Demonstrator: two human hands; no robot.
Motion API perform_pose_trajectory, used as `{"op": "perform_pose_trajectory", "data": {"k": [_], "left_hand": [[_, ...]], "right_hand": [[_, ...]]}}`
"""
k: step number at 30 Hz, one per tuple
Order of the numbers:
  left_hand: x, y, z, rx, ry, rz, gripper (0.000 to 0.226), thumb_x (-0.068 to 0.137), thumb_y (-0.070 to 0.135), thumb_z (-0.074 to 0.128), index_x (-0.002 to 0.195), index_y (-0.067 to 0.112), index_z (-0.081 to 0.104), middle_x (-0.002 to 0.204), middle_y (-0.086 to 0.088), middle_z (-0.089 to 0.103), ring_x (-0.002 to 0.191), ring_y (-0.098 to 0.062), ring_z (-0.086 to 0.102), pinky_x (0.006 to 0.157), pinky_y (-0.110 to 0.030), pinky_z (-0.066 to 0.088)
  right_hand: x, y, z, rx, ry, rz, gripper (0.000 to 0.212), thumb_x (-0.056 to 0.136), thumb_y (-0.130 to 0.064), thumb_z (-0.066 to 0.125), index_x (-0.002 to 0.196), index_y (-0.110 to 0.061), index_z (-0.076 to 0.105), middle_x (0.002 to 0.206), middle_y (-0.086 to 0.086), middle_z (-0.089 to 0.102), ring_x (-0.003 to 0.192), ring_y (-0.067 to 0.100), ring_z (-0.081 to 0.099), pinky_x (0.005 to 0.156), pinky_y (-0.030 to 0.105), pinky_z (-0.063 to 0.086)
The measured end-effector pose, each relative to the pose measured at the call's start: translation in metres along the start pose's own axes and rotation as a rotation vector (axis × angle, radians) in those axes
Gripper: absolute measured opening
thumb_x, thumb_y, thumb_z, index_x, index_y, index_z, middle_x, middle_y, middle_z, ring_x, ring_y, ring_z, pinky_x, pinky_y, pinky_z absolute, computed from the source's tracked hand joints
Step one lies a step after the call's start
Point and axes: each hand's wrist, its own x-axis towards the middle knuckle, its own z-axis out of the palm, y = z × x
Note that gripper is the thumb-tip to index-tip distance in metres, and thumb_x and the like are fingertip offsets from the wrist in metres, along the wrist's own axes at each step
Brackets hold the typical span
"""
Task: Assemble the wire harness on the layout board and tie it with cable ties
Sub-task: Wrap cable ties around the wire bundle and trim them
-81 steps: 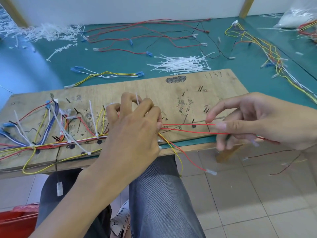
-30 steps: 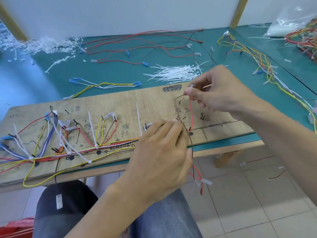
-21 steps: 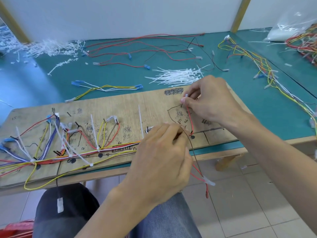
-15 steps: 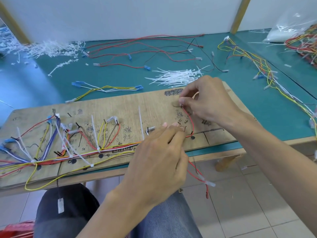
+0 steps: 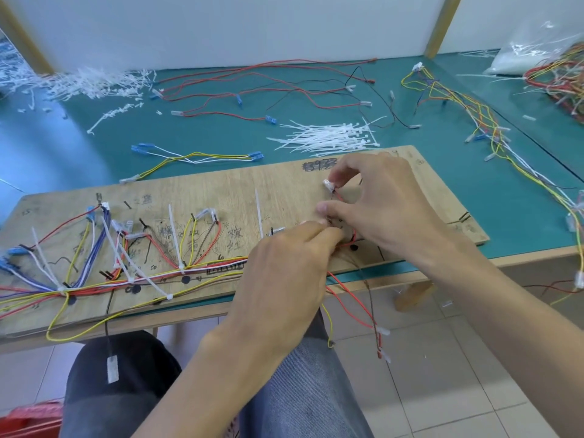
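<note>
The wooden layout board [image 5: 221, 191] lies along the front edge of the green table. A wire harness [image 5: 132, 267] of red, yellow, blue and white wires runs over its left half, bound with several white cable ties. My right hand [image 5: 376, 203] pinches a red wire [image 5: 339, 197] by its white terminal over the board's right part. My left hand [image 5: 284, 270] presses the same wires onto the board just below. Red, brown and yellow wire ends [image 5: 363, 314] hang off the front edge.
A pile of white cable ties [image 5: 328, 137] lies behind the board. Loose red and black wires [image 5: 268, 90] and a yellow-white wire set [image 5: 196, 158] are farther back. Another harness [image 5: 480, 121] runs down the right side. Cut tie ends [image 5: 79, 83] litter the far left.
My right hand carried the red wire's end from the front edge up over the right part of the board. My left hand shifted right along the harness and now presses near it.
</note>
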Motion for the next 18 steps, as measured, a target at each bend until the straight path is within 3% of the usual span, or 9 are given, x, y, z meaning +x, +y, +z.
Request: {"op": "perform_pose_trajectory", "data": {"k": [3, 7, 10, 14, 18], "left_hand": [[0.002, 0.000, 0.000, 0.033, 0.037, 0.012, 0.022, 0.101, 0.019, 0.067, 0.119, 0.028, 0.076, 0.108, 0.009, 0.073, 0.098, -0.025, 0.067, 0.077, -0.044, 0.056], [0.003, 0.002, 0.005, 0.175, 0.081, 0.003, 0.011, 0.093, 0.024, 0.075, 0.101, 0.031, 0.079, 0.102, 0.013, 0.072, 0.094, -0.024, 0.063, 0.073, -0.036, 0.052], [0.004, 0.002, 0.008, 0.194, 0.119, 0.001, 0.011, 0.095, 0.029, 0.075, 0.103, 0.035, 0.080, 0.104, 0.015, 0.073, 0.097, -0.026, 0.062, 0.077, -0.036, 0.051], [0.003, 0.002, 0.011, 0.206, 0.135, -0.004, 0.008, 0.098, 0.030, 0.074, 0.100, 0.036, 0.080, 0.103, 0.015, 0.071, 0.094, -0.027, 0.060, 0.076, -0.039, 0.050], [0.001, 0.005, 0.010, 0.223, 0.182, -0.015, 0.010, 0.099, 0.031, 0.073, 0.092, 0.034, 0.081, 0.110, 0.011, 0.064, 0.086, -0.027, 0.055, 0.070, -0.034, 0.042]], "right_hand": [[-0.032, -0.002, -0.008, -0.011, 0.108, -0.062, 0.026, 0.086, -0.049, 0.080, 0.097, -0.028, 0.070, 0.097, -0.013, 0.062, 0.093, 0.014, 0.049, 0.078, 0.023, 0.031], [-0.095, 0.001, -0.013, -0.025, 0.066, -0.101, 0.025, 0.099, -0.049, 0.061, 0.090, -0.027, 0.065, 0.089, -0.013, 0.056, 0.087, 0.015, 0.047, 0.076, 0.030, 0.039], [-0.112, 0.008, -0.009, -0.077, -0.002, -0.092, 0.017, 0.097, -0.036, 0.066, 0.089, -0.021, 0.063, 0.089, -0.009, 0.053, 0.087, 0.018, 0.047, 0.073, 0.037, 0.044], [-0.107, 0.008, -0.013, 0.007, 0.022, 0.001, 0.012, 0.093, -0.025, 0.075, 0.098, -0.020, 0.065, 0.089, -0.011, 0.052, 0.080, 0.009, 0.042, 0.071, 0.028, 0.037], [-0.109, 0.004, -0.016, -0.100, -0.041, -0.046, 0.010, 0.096, -0.014, 0.068, 0.090, -0.018, 0.062, 0.091, -0.004, 0.051, 0.084, 0.021, 0.051, 0.066, 0.045, 0.050]]}}
